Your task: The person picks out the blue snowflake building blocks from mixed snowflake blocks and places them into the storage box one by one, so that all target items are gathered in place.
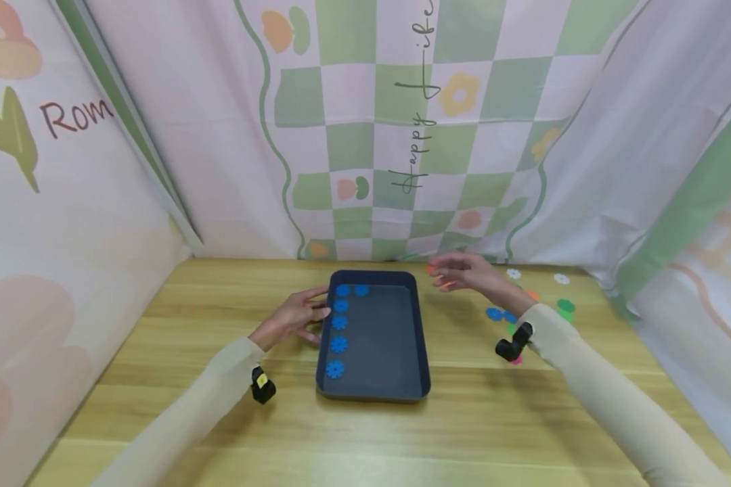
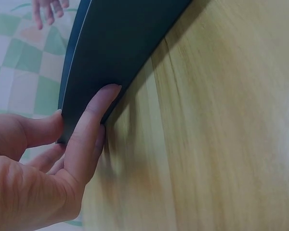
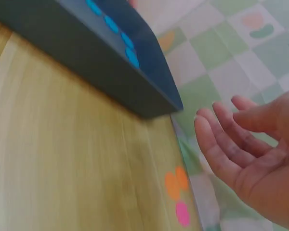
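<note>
A dark grey rectangular tray (image 1: 378, 389) lies on the wooden table. Inside it, several blue notched plastic discs (image 1: 339, 345) form a column along the left wall, and another blue disc (image 1: 362, 290) lies beside the column's far end. My left hand (image 1: 295, 316) touches the tray's left side; in the left wrist view its thumb (image 2: 41, 131) meets the rim while the fingers (image 2: 82, 139) rest along the outer wall. Beyond the tray's far right corner, my right hand (image 1: 463, 272) hovers over the table's back edge, its fingers (image 3: 221, 139) loosely bent around nothing.
Loose discs lie on the right of the table: blue (image 1: 495, 314), green (image 1: 565, 306), white (image 1: 562, 279) and others partly behind the right forearm. Orange discs (image 3: 172, 186) and a pink disc (image 3: 182, 214) lie near the back edge. A patterned curtain (image 1: 402, 162) hangs behind the table.
</note>
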The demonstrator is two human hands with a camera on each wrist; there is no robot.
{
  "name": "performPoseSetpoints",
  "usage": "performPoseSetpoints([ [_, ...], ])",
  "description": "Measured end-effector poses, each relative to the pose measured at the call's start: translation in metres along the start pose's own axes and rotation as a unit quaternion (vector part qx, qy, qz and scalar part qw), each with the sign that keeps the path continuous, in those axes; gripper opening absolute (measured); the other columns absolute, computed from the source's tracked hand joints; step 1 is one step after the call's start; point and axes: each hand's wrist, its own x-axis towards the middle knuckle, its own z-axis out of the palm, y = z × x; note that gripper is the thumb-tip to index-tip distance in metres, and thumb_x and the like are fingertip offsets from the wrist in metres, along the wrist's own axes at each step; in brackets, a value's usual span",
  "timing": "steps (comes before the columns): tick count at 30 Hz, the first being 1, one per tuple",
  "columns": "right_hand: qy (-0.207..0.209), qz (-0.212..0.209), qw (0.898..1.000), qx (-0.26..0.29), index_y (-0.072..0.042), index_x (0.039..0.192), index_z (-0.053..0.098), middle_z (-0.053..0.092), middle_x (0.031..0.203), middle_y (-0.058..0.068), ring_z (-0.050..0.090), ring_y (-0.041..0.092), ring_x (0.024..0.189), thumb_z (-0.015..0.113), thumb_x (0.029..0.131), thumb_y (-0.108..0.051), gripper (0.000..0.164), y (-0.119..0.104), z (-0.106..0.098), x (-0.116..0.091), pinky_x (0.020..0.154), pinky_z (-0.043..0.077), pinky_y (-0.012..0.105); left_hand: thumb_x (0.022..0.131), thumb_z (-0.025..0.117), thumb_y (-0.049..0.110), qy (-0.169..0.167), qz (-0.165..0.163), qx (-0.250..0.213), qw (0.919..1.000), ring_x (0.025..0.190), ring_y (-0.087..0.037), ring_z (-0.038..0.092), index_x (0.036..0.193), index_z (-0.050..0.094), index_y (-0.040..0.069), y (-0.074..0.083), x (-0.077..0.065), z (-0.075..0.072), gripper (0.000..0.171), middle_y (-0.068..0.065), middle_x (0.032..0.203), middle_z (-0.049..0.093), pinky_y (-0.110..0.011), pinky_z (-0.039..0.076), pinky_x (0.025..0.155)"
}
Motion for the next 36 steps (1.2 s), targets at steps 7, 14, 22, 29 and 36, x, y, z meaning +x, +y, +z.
performPoseSetpoints([
  [7, 0.005, 0.003, 0.999, -0.035, 0.008, 0.146, 0.052, 0.058, 0.142, 0.035, 0.069, 0.031, 0.117, 0.055, 0.111, -0.017, 0.043, 0.015, -0.022, -0.022, 0.104, 0.057, 0.059, 0.110, 0.052, 0.007, -0.003, -0.003, -0.001, 1.0000, 0.141, -0.048, 0.049, 0.167, 0.025, 0.009, -0.001, -0.001, -0.001, 0.063, -0.029, 0.168, 0.027, -0.045, 0.068, 0.077],
  [14, 0.003, -0.002, 0.998, -0.061, 0.013, 0.145, 0.049, 0.054, 0.142, 0.039, 0.069, 0.031, 0.118, 0.055, 0.110, -0.012, 0.044, 0.033, -0.041, -0.037, 0.104, 0.058, 0.055, 0.110, 0.052, 0.007, -0.003, -0.006, -0.002, 1.0000, 0.140, -0.048, 0.050, 0.167, 0.026, 0.009, 0.001, 0.000, -0.002, 0.063, -0.031, 0.167, 0.026, -0.045, 0.068, 0.077],
  [22, 0.012, 0.023, 0.992, -0.121, 0.001, 0.148, 0.053, 0.056, 0.148, 0.025, 0.063, 0.036, 0.127, 0.061, 0.108, -0.026, 0.049, 0.051, -0.057, -0.055, 0.106, 0.057, 0.046, 0.110, 0.053, 0.007, 0.000, -0.013, -0.001, 0.9999, 0.139, -0.048, 0.052, 0.167, 0.026, 0.010, 0.001, 0.001, -0.002, 0.064, -0.029, 0.167, 0.029, -0.046, 0.068, 0.076],
  [29, 0.002, -0.019, 0.987, -0.157, 0.002, 0.148, 0.052, 0.055, 0.148, 0.027, 0.060, 0.040, 0.129, 0.062, 0.107, -0.019, 0.047, 0.068, -0.074, -0.066, 0.099, 0.054, 0.019, 0.110, 0.053, 0.007, -0.001, -0.013, -0.002, 0.9999, 0.144, -0.046, 0.046, 0.167, 0.026, 0.011, 0.001, 0.001, -0.002, 0.064, -0.028, 0.167, 0.029, -0.048, 0.068, 0.080],
  [36, -0.074, 0.026, 0.983, -0.167, -0.005, 0.158, 0.040, 0.049, 0.156, 0.025, 0.045, 0.049, 0.142, 0.071, 0.101, -0.020, 0.066, 0.084, -0.084, -0.069, 0.114, 0.048, 0.031, 0.110, 0.053, 0.007, -0.004, -0.019, -0.007, 0.9998, 0.147, -0.046, 0.043, 0.167, 0.025, 0.011, 0.000, 0.000, -0.003, 0.064, -0.028, 0.168, 0.027, -0.049, 0.067, 0.082],
])
